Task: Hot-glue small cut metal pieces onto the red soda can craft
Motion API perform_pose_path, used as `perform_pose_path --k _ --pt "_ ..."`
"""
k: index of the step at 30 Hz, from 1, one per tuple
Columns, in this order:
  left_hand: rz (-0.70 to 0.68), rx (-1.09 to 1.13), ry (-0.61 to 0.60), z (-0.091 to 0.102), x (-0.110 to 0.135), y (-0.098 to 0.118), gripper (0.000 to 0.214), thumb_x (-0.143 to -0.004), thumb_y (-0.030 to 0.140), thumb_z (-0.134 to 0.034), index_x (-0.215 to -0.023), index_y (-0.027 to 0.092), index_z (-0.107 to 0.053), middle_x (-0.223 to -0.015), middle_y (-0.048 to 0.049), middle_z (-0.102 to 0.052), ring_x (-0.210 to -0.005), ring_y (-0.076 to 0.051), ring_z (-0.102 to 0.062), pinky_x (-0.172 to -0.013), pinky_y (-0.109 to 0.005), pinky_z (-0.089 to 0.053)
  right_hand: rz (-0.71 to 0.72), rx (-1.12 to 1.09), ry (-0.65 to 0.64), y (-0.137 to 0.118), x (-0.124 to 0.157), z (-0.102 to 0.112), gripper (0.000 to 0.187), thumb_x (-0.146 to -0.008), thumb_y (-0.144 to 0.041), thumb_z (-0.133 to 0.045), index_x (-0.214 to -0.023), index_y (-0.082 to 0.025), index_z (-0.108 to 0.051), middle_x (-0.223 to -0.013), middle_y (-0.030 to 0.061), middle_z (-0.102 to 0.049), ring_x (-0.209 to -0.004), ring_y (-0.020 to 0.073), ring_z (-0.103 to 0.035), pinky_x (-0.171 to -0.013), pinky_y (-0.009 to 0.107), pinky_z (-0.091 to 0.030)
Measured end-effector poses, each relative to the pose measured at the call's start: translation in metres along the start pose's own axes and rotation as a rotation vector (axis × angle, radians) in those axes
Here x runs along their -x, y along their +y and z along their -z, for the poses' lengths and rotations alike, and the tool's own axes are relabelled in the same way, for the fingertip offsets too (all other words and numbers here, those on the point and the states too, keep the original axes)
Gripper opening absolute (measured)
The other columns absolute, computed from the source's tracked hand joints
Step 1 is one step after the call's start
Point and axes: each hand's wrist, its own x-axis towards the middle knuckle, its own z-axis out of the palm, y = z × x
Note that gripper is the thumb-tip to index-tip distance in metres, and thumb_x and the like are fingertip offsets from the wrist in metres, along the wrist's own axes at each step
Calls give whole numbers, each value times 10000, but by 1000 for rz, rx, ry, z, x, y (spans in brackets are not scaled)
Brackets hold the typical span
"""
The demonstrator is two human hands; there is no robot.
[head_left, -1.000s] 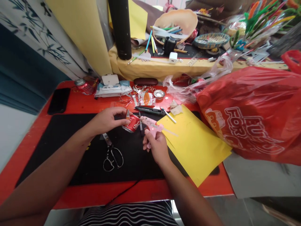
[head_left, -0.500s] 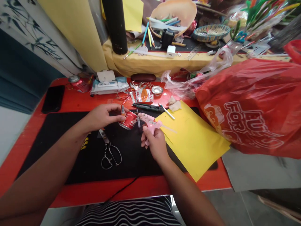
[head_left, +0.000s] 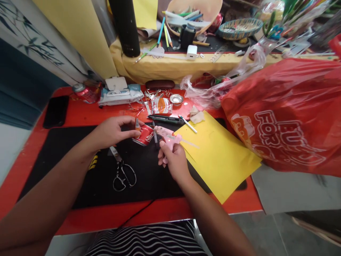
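My left hand [head_left: 113,131] grips a cut red soda can piece [head_left: 145,135] over the black mat [head_left: 80,156], thumb and fingers closed round it. My right hand [head_left: 172,161] is wrapped round the handle of a pink glue gun [head_left: 165,135], whose nozzle points left and meets the can piece. A glue stick pokes out of the gun's back over the yellow paper sheet [head_left: 218,156]. Scissors [head_left: 122,174] lie on the mat just below my left hand.
A red plastic bag [head_left: 287,113] fills the right side. Behind my hands lie a black utility knife [head_left: 166,118], a white stick, can scraps, a small metal dish [head_left: 176,99], a wipes pack [head_left: 119,93], a crushed can [head_left: 84,92] and a phone [head_left: 55,111]. A cluttered shelf runs along the back.
Both hands, the can piece and the glue gun keep their grip and pose. The view has tilted slightly, shifting everything a little left and up.
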Motion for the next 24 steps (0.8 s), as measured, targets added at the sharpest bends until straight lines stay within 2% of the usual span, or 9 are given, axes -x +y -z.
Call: perform_pose_path --k 6,15,21,24 --pt "-29 -26 16 -5 0 3 397 -873 596 -843 -825 215 -741 -1167 -104 -832 -1044 -294 -734 -975 -418 -570 -4 -4 -9 0 -1 0 488 -915 -609 -755 -658 -211 -637 -524 -17 -623 -403 100 -529 -403 209 -384" --pt "-30 46 67 -6 2 -6 356 -839 552 -902 -914 217 -811 -1116 -101 -836 -987 -271 -722 -883 -340 -554 -4 -6 -10 1 0 1 493 -916 -612 -763 -662 -210 -636 -523 -22 -616 -405 99 -530 -405 207 -384" --pt "-50 140 85 -7 1 -7 290 -821 467 -945 -817 210 -810 -1124 -117 -841 -1003 -270 -722 -875 -312 -578 -4 5 -14 2 -1 0 500 -921 -622 -744 -657 -211 -637 -502 -20 -610 -398 99 -520 -408 205 -378" --pt "-20 170 93 -7 1 -10 263 -802 426 -966 -866 204 -839 -1081 -112 -837 -941 -251 -715 -841 -302 -582 -5 13 -9 2 -1 0 506 -920 -627 -739 -653 -210 -637 -502 -13 -617 -397 100 -518 -406 208 -376"
